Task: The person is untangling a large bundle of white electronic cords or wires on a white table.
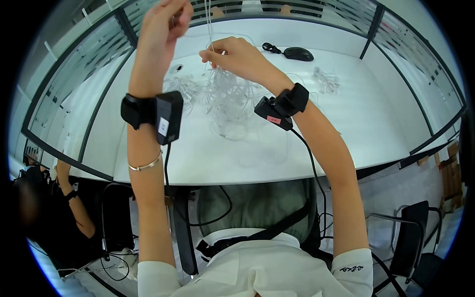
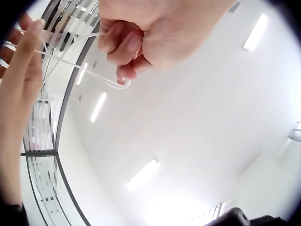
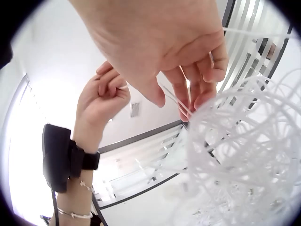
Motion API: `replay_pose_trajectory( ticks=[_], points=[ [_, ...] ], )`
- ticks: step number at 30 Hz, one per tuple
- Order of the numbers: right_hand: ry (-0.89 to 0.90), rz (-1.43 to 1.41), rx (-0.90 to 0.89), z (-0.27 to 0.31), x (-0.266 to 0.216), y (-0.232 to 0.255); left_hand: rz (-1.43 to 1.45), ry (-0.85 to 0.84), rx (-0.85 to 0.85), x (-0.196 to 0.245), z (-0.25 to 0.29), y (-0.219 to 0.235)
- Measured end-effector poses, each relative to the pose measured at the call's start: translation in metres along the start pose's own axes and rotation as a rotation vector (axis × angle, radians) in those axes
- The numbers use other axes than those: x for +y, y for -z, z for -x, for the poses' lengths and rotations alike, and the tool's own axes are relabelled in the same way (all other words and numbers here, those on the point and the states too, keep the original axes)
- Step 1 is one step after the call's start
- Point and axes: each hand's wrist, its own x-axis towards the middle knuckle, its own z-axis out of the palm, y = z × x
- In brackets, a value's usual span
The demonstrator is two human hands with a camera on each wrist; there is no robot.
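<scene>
My left hand point(image 1: 166, 29) is raised high above the desk. Its curled fingers grip a thin white cable point(image 2: 94, 73), looped strands of which stretch toward the other hand. Lower and to its right, my right hand point(image 1: 240, 57) has thumb and fingers loosely curled round strands of the same cable, which run up between them. Just beneath the right hand is a large loose tangle of white cables point(image 1: 230, 94), filling the lower right of the right wrist view as a tangled mass point(image 3: 249, 150).
More white cables point(image 1: 183, 89) lie left of the tangle, and a small bundle point(image 1: 326, 80) lies at the right. A black mouse point(image 1: 298, 54) with its coiled cord sits at the back. Glass-topped partitions point(image 1: 418, 64) surround the white desk point(image 1: 193, 161). Another person point(image 1: 74, 208) is at the left.
</scene>
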Motion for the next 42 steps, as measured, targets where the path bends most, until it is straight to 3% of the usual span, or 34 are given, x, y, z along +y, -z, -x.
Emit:
replay_pose_trajectory(
  ticks=[3,5,7,11,14,18,21,25,27,30,34,36,39,42],
  points=[
    [0.055,0.251,0.072,-0.004,0.002,0.004,-0.030,-0.032,-0.022,0.002,-0.034,0.019],
    [0.106,0.460,0.096,-0.007,0.003,0.009,-0.065,-0.036,0.071,0.002,-0.048,0.017],
    [0.172,0.439,0.116,-0.009,0.012,0.014,-0.053,-0.015,0.125,0.007,-0.060,0.017],
    [0.312,0.294,0.256,-0.007,0.040,0.023,-0.115,-0.050,0.041,0.012,-0.071,0.033],
    [0.288,0.204,0.204,0.008,0.049,0.040,-0.408,-0.032,0.131,-0.002,-0.062,0.040],
    [0.065,0.087,-0.008,0.033,0.069,0.052,-0.369,0.006,0.078,-0.044,-0.040,0.037],
    [0.005,0.134,-0.050,0.051,0.070,0.057,-0.274,0.098,0.081,-0.072,-0.026,0.035],
    [0.044,-0.046,0.059,0.064,0.063,0.066,-0.164,0.108,0.168,-0.087,-0.014,0.025],
    [0.079,-0.035,0.056,0.067,0.057,0.071,-0.186,0.096,0.256,-0.086,-0.015,0.022],
    [0.135,0.072,0.038,0.070,0.054,0.080,-0.303,0.070,0.257,-0.080,-0.014,0.023],
    [0.191,0.165,0.003,0.074,0.051,0.082,-0.338,0.029,0.142,-0.076,-0.010,0.031],
    [0.091,0.152,-0.080,0.077,0.050,0.078,-0.339,0.037,0.063,-0.071,-0.007,0.025],
    [0.071,0.295,-0.027,0.076,0.047,0.075,-0.363,0.004,-0.029,-0.059,0.000,0.014],
    [0.079,0.259,0.153,0.076,0.048,0.076,-0.348,-0.009,-0.043,-0.052,0.007,0.007]
  ],
)
